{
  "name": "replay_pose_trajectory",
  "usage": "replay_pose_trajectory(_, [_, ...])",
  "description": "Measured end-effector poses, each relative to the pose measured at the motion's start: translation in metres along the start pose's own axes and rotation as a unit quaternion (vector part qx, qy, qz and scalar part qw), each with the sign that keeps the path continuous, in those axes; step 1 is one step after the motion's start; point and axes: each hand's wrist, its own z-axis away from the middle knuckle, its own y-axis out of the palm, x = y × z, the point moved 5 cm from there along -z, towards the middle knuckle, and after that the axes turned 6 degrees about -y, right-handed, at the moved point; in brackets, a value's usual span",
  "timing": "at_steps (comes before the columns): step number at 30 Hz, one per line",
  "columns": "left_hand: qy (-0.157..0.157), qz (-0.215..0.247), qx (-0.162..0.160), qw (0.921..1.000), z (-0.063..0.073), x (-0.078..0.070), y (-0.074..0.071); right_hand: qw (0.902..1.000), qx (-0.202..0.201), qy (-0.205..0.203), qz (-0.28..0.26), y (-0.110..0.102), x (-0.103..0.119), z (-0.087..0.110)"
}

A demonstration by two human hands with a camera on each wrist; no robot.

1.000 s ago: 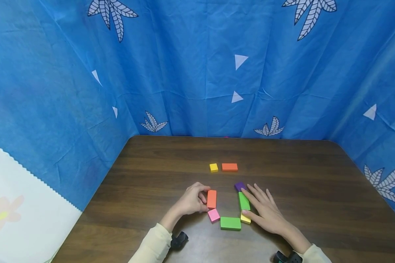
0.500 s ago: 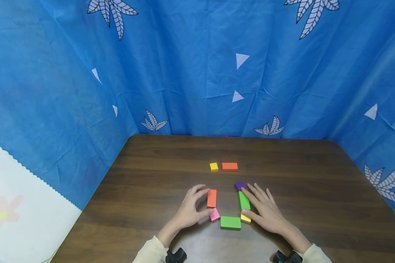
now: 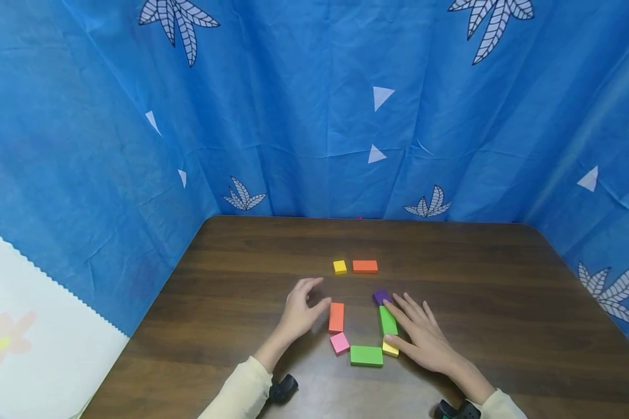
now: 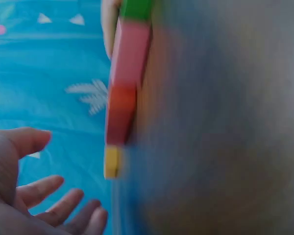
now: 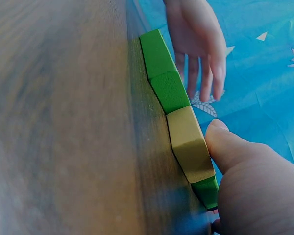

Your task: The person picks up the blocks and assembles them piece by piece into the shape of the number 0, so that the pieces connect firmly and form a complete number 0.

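My left hand (image 3: pixel 300 313) hovers to the left of the upright-lying orange block (image 3: pixel 336 318), thumb and fingers spread apart with nothing between them. Just below that block lies a pink block (image 3: pixel 339 343), turned slightly. A green block (image 3: pixel 366 355) lies crosswise at the front. On the right side, a yellow block (image 3: pixel 391 347), a second green block (image 3: pixel 388 320) and a purple block (image 3: pixel 380 297) form a column. My right hand (image 3: pixel 424 340) rests along this column, its index finger by the purple and green blocks and its thumb (image 5: pixel 220 132) at the yellow one.
Farther back on the brown wooden table (image 3: pixel 451 250) lie a small yellow block (image 3: pixel 339 267) and a red-orange block (image 3: pixel 364 266). A blue patterned curtain (image 3: pixel 304 116) hangs behind and beside the table. Black wrist cameras sit near both sleeves.
My left hand was at the orange block, then had its thumb by the pink block; now it has come off both and moved back and left. My right hand stays in place.
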Motion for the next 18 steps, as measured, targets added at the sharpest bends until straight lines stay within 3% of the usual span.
replay_pose_trajectory(4, [-0.042, 0.005, -0.004, 0.9991, -0.031, 0.004, 0.001, 1.0000, -0.002, -0.001, 0.004, 0.001, -0.001, 0.001])
replay_pose_trajectory(10, [-0.099, -0.020, 0.020, 0.9947, -0.068, 0.016, 0.013, 1.0000, 0.000, 0.000, 0.002, 0.001, -0.002, 0.001])
replay_pose_trajectory(18, [-0.120, -0.050, 0.046, 0.9904, -0.092, 0.021, 0.027, 1.0000, -0.003, -0.002, 0.003, 0.001, -0.003, 0.002])
